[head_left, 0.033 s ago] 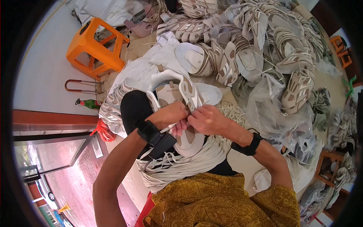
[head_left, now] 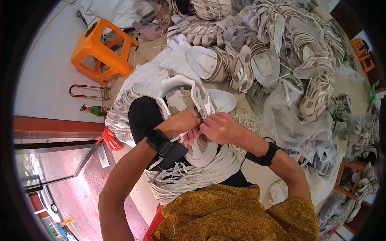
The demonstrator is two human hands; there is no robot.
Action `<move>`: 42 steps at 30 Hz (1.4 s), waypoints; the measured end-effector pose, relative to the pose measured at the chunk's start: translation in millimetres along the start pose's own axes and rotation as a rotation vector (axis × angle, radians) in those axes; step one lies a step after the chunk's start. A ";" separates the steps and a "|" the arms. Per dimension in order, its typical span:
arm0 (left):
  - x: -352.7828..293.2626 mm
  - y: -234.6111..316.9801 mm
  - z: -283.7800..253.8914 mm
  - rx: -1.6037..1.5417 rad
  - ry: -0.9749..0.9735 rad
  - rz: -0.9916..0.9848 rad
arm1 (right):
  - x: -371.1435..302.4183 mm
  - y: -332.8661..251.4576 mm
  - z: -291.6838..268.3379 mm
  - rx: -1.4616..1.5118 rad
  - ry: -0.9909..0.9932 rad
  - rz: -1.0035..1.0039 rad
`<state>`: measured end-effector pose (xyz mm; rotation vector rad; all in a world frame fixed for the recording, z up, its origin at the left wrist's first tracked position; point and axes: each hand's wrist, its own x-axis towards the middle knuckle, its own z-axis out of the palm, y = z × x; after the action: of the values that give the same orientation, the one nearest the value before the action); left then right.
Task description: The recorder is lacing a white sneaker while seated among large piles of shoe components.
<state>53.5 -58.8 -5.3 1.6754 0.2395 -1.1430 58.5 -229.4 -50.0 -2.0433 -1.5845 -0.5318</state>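
Observation:
Across my lap lies a beige and white sneaker upper [head_left: 204, 101], its collar pointing away from me and its rounded toe toward me. My left hand [head_left: 188, 127] reaches over its middle, fingers curled round the eyelet edge. Against the same edge, my right hand [head_left: 218, 127] is closed in a pinch, touching the left fingertips. What lies between the fingertips is hidden. A pale lace runs out beside my left wrist. Below the toe, a thick bundle of off-white shoelaces [head_left: 193, 182] is draped over my thighs.
Stacks of similar uppers [head_left: 263, 64] cover the far side and right. A clear plastic bag [head_left: 291, 108] lies right of my hands. More uppers [head_left: 120, 114] lean by my left knee. At far left stand an orange stool [head_left: 86, 46] and a green bottle [head_left: 95, 110].

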 end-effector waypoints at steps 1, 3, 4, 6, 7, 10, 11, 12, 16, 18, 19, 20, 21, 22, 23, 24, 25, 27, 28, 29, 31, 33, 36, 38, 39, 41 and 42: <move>1.6 -2.6 0.9 -0.016 0.012 0.018 | -0.4 0.7 1.2 -0.001 0.003 -0.003; 2.0 -4.8 3.1 -0.030 0.023 0.036 | -1.8 1.7 4.9 0.009 0.073 0.042; 1.6 -4.3 5.0 -0.024 0.050 0.028 | -2.6 1.1 5.3 0.006 0.075 0.043; -0.9 -2.5 7.5 -0.014 0.080 0.025 | -4.0 0.9 4.9 0.029 0.051 0.057; -2.5 -1.2 8.4 0.008 0.066 0.007 | -4.9 1.0 6.0 0.024 0.053 0.053; -1.6 -2.0 5.3 0.045 0.031 -0.003 | -6.0 -1.3 8.1 -0.033 0.035 0.056; -1.7 -3.9 5.0 0.041 0.036 -0.011 | -5.1 -1.6 7.8 -0.034 0.045 0.046; -1.9 -3.6 5.3 0.037 0.041 -0.019 | -4.8 -0.8 7.2 -0.037 0.054 0.037; -4.0 -5.2 15.3 0.066 0.121 0.012 | -4.6 0.0 3.1 -0.049 0.031 0.065; -6.1 -2.6 21.1 0.139 0.273 0.081 | -5.4 2.5 0.2 0.029 -0.038 0.120; -9.9 0.9 23.0 0.221 0.282 0.098 | -4.4 1.7 -1.0 0.028 -0.038 0.117; -13.9 0.5 24.5 0.220 0.284 0.099 | -3.7 -1.3 -2.1 0.059 -0.033 0.169; -18.4 -2.3 26.7 0.152 0.356 0.137 | -3.8 -3.8 -2.3 0.088 -0.029 0.223; -23.0 -4.8 28.0 0.083 0.427 0.174 | -3.9 -4.4 -1.4 0.086 -0.028 0.222; -29.1 -5.9 26.8 0.083 0.428 0.175 | -4.0 -4.7 0.0 0.226 0.004 0.376; -38.2 -8.0 24.5 0.089 0.511 0.307 | -1.2 -7.2 -0.2 0.367 0.036 0.529; -44.1 -10.7 24.0 0.094 0.593 0.439 | 2.7 -10.5 -1.0 0.368 0.036 0.527; -40.5 -17.8 32.7 0.100 0.622 0.515 | 14.2 -15.7 -5.6 0.448 0.020 0.574; -39.2 -17.8 36.8 0.107 0.650 0.591 | 15.6 -15.1 -3.2 0.446 0.020 0.563; -41.3 -17.7 39.2 0.108 0.671 0.565 | 15.6 -13.7 1.8 0.505 0.002 0.630; -37.9 -21.5 40.3 0.112 0.720 0.629 | 17.7 -12.8 3.7 0.561 -0.024 0.686; -36.1 -28.7 37.9 0.041 0.723 0.603 | 19.7 -16.1 0.5 0.759 -0.079 0.926; -25.7 -44.0 36.9 -0.077 0.753 0.730 | 21.7 -16.9 0.9 0.655 -0.065 0.845; -24.2 -44.9 42.2 -0.134 0.731 0.701 | 22.6 -17.9 3.6 0.573 -0.043 0.771; -24.2 -43.5 44.9 -0.187 0.717 0.669 | 23.8 -17.8 5.9 0.498 -0.020 0.690; -24.5 -39.8 50.0 -0.203 0.748 0.663 | 24.6 -16.6 9.2 0.417 -0.008 0.653; -24.1 -39.2 52.2 -0.217 0.774 0.653 | 24.9 -17.0 10.8 0.338 0.005 0.622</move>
<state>-13.5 -76.2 -11.6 1.7378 0.2540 0.0399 48.3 -200.2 -41.7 -2.1044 -0.8752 -0.0331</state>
